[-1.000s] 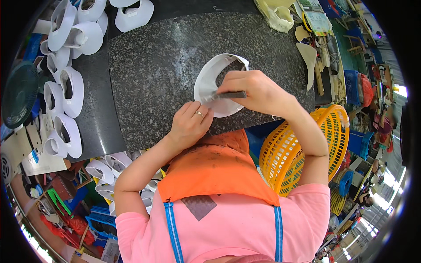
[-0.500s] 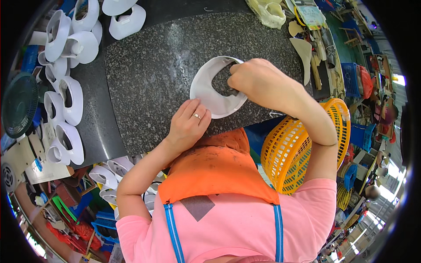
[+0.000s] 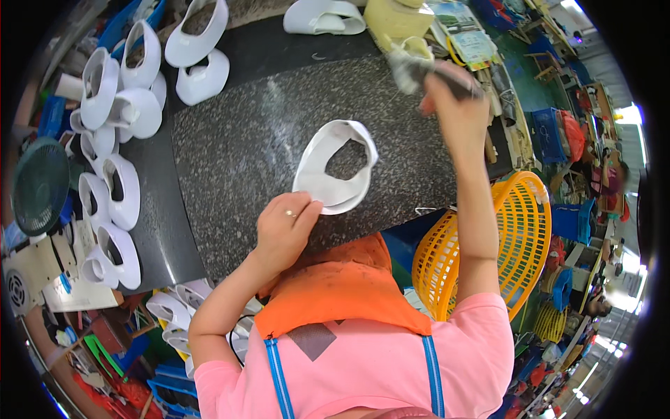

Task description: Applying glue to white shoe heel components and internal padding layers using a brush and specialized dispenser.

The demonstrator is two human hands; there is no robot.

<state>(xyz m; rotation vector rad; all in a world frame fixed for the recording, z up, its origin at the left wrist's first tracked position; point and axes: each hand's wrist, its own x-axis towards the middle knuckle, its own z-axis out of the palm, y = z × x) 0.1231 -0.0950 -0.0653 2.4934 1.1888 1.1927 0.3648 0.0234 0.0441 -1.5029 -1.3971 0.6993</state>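
On the speckled dark stone slab (image 3: 237, 160) lies a white shoe upper (image 3: 317, 187), curved around an oval opening. At its near left edge, my left hand (image 3: 283, 227) pinches the rim between thumb and fingers. My right hand (image 3: 457, 101) is stretched to the far right, closed around the dark handle of a brush (image 3: 453, 82). The brush's pale head is blurred by motion. It is beside a cream-yellow, crusted pot (image 3: 394, 28); whether it touches the pot I cannot tell.
Several more white uppers (image 3: 122, 192) stand along the left, and another (image 3: 324, 17) lies at the far edge. A yellow plastic basket (image 3: 520, 244) is by my right arm. A green round fan (image 3: 42, 185) stands far left. Papers (image 3: 467, 35) lie at the back right.
My right hand has left the upper's opening and moved far right with the brush toward the pot. The view has shifted slightly; my left hand stays at the upper's near edge.
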